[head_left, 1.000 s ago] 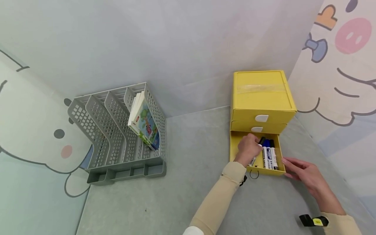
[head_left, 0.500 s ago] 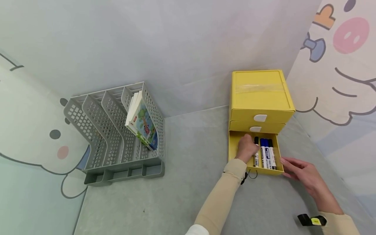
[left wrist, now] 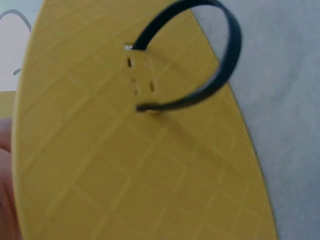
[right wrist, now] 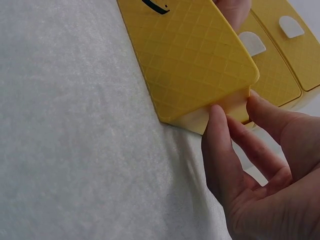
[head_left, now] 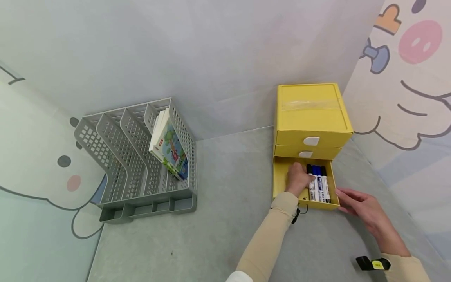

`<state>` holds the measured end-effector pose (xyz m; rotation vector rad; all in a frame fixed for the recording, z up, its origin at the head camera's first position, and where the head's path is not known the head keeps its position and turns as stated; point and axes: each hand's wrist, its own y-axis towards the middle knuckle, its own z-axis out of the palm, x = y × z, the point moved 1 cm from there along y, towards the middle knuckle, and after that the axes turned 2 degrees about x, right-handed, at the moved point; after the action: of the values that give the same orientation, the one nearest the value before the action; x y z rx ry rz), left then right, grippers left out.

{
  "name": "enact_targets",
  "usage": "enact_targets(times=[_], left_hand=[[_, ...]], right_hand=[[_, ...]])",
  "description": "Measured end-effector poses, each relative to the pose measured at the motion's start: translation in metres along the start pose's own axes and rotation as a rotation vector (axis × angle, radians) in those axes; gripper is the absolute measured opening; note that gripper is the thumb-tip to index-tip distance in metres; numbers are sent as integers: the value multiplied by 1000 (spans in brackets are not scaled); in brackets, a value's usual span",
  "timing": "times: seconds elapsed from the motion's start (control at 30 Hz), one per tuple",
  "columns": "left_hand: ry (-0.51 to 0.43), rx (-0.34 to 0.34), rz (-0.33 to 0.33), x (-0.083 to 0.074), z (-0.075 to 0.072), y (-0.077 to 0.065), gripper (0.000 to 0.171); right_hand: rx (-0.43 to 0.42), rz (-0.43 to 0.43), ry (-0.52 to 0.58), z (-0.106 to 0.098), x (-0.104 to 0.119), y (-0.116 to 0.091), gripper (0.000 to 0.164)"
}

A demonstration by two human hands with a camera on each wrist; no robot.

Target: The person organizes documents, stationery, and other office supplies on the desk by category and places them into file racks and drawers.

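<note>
In the head view my left hand [head_left: 298, 179] is inside the pulled-out bottom drawer [head_left: 280, 176] of a yellow drawer box. Its thumb lies across a black-capped marker [head_left: 311, 188], which stands along the left of several more markers [head_left: 321, 190]; its other fingertips are hidden. My right hand [head_left: 364, 207] rests its fingertips on the drawer's right side wall. The right wrist view has those fingers [right wrist: 218, 122] against the wall near the front corner. On the left wrist view's patterned drawer front [left wrist: 100, 150] hangs a black loop [left wrist: 232, 45].
Two closed drawers with white tabs [head_left: 311, 141] sit above the pulled-out one. To the left, a grey perforated file rack [head_left: 116, 156] holds several picture books [head_left: 172, 147] in its right section. Walls with cartoon prints border the grey surface [head_left: 225, 219].
My left hand has brought the black-capped marker from a tilt to lengthwise, then rightward against the other markers. My right hand keeps its place at the drawer's side.
</note>
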<state>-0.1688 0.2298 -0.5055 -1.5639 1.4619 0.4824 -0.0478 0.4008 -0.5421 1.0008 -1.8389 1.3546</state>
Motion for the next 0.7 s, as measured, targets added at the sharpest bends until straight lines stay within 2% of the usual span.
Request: enact_targets(times=[0.27,0.43,0.6,0.7], left_hand=[[47,-48,42,3,5,-2,33],[89,-46,42,3,7,-2,38],[89,-12,39,4,4,-2,44],[84,-3,64,3,-3,-4,38]], right_hand=[[10,-9,30,0,-1,0,68],[6,-11,30,1,-1,1,68],[-1,-6,22,1,0,0,71],[-5,-6,-7,1,1,-1,76]])
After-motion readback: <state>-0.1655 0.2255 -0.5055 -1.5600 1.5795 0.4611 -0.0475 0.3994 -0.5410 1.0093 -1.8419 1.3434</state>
